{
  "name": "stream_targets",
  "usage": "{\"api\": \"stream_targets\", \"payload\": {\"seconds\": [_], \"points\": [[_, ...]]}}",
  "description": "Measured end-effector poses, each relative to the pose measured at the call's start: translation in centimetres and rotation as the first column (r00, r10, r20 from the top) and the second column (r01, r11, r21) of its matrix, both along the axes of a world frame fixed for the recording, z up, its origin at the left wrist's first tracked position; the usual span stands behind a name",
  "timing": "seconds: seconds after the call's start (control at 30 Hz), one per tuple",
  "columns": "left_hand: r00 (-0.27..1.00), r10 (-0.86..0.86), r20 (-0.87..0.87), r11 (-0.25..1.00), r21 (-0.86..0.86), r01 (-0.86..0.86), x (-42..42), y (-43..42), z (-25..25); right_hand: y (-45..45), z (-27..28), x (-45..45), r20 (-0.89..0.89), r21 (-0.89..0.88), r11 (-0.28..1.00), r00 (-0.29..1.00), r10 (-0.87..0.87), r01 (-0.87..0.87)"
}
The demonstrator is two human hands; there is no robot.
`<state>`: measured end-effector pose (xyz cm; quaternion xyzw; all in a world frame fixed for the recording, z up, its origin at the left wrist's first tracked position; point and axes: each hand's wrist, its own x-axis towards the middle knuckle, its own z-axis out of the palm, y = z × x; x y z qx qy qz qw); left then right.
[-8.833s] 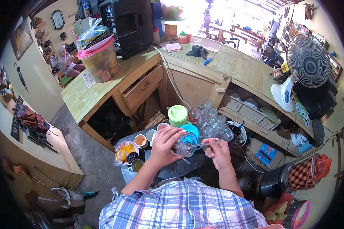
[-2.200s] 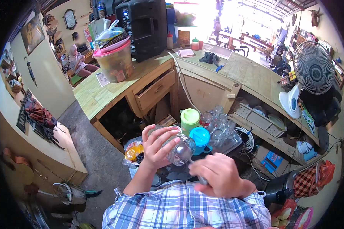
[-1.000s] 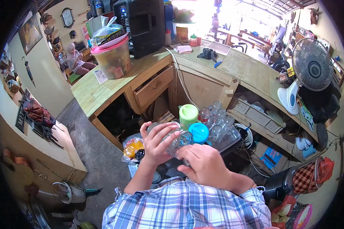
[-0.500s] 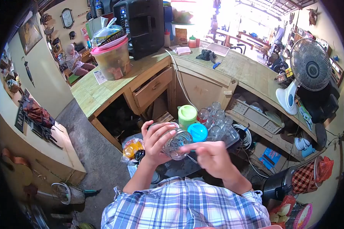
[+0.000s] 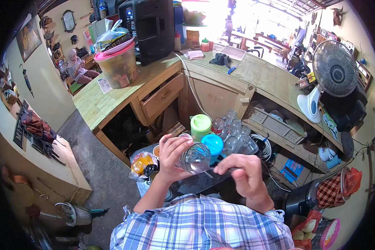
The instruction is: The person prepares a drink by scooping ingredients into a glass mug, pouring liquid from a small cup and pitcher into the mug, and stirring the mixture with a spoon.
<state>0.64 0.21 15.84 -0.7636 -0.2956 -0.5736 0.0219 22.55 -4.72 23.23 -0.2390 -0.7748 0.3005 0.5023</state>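
Observation:
My left hand (image 5: pixel 173 157) is wrapped round a clear glass (image 5: pixel 191 153), holding it tilted above the low table. At the glass's mouth, my right hand (image 5: pixel 243 175) has its fingers curled on the thin handle of what looks like a spoon (image 5: pixel 199 166), whose shiny bowl shows in the glass. Just beyond the glass stand a blue-lidded container (image 5: pixel 212 143) and a green-lidded container (image 5: pixel 201 125). Several upturned clear glasses (image 5: pixel 233 131) crowd a tray to their right. A plastic bag with something orange (image 5: pixel 142 163) lies left of my left hand.
An L-shaped wooden counter (image 5: pixel 262 75) wraps round the work spot, bearing a black speaker (image 5: pixel 148 31), a pink-rimmed bucket (image 5: pixel 116 68) and a fan (image 5: pixel 336 73). Coiled white cable (image 5: pixel 262 146) hangs on the right. Another person (image 5: pixel 77 66) sits at the far left.
My right hand has drawn back slightly to the right, and its outstretched index finger is now curled. The glass has shifted a little in my left hand. The view has moved slightly.

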Motion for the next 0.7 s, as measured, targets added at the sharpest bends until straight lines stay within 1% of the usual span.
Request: {"api": "stream_targets", "payload": {"seconds": [0.03, 0.1, 0.13, 0.17, 0.23, 0.3, 0.37, 0.4, 0.43, 0.5, 0.53, 0.57, 0.63, 0.67, 0.7], "points": [[1.000, 0.008, -0.018, 1.000, -0.016, -0.008, 0.0, -0.1, 0.0, 0.1, -0.1, -0.7, 0.125, -0.002, 0.997, 0.989, -0.074, 0.075], [0.999, 0.013, -0.040, 1.000, -0.017, -0.014, 0.0, 0.1, -0.1, 0.9, -1.6, -2.3, 0.265, 0.061, 0.990, 0.954, -0.137, 0.125], [0.999, 0.008, -0.052, 0.999, -0.044, -0.011, 0.1, 0.0, -0.1, 1.2, -2.1, -2.4, 0.238, 0.104, 0.985, 0.958, -0.158, 0.137], [0.998, 0.006, -0.058, 0.997, -0.072, -0.010, 0.2, 0.0, -0.1, 1.2, -1.5, -1.8, 0.237, 0.109, 0.985, 0.959, -0.157, 0.135], [0.998, -0.003, -0.059, 0.997, -0.082, -0.002, 0.3, 0.1, -0.1, 0.6, 0.7, 0.4, 0.246, 0.297, 0.945, 0.946, -0.212, 0.135], [0.996, -0.019, -0.089, 0.993, -0.115, 0.009, 0.2, -0.1, 0.1, 0.9, 0.7, 0.5, 0.265, 0.309, 0.940, 0.936, -0.231, 0.144], [0.994, -0.031, -0.100, 0.991, -0.133, 0.017, 0.3, 0.0, -0.2, 2.0, -0.9, -1.0, 0.348, 0.328, 0.935, 0.904, -0.250, 0.133], [0.993, -0.037, -0.110, 0.991, -0.135, 0.022, 0.3, 0.3, -0.3, 2.3, -1.8, -1.6, 0.415, 0.241, 0.967, 0.893, -0.176, 0.079], [0.993, -0.040, -0.111, 0.991, -0.133, 0.025, 0.3, 0.3, -0.4, 2.1, -1.6, -1.4, 0.413, 0.243, 0.967, 0.893, -0.180, 0.083], [0.995, -0.093, -0.047, 0.970, -0.228, 0.080, 0.4, 0.3, -0.7, 1.8, -0.3, -0.4, 0.380, 0.407, 0.902, 0.870, -0.315, 0.148], [0.991, -0.120, -0.051, 0.962, -0.253, 0.103, 0.3, 0.3, -0.7, 1.8, 0.2, 0.3, 0.300, 0.470, 0.858, 0.877, -0.375, 0.207], [0.991, -0.121, -0.050, 0.961, -0.257, 0.105, 0.4, 0.3, -0.8, 1.7, 0.9, 1.0, 0.334, 0.488, 0.847, 0.850, -0.406, 0.213], [0.978, -0.206, -0.001, 0.902, -0.387, 0.190, 0.4, 0.3, -0.8, 2.9, -0.8, 0.0, 0.303, 0.503, 0.845, 0.878, -0.371, 0.183], [0.978, -0.209, -0.002, 0.901, -0.388, 0.192, 0.4, 0.3, -0.8, 3.4, -1.8, -0.4, 0.302, 0.502, 0.845, 0.878, -0.373, 0.186], [0.956, -0.289, 0.060, 0.844, -0.455, 0.283, 0.5, 0.3, -0.8, 3.9, -2.7, -0.8, 0.402, 0.451, 0.888, 0.868, -0.291, 0.089]]}}
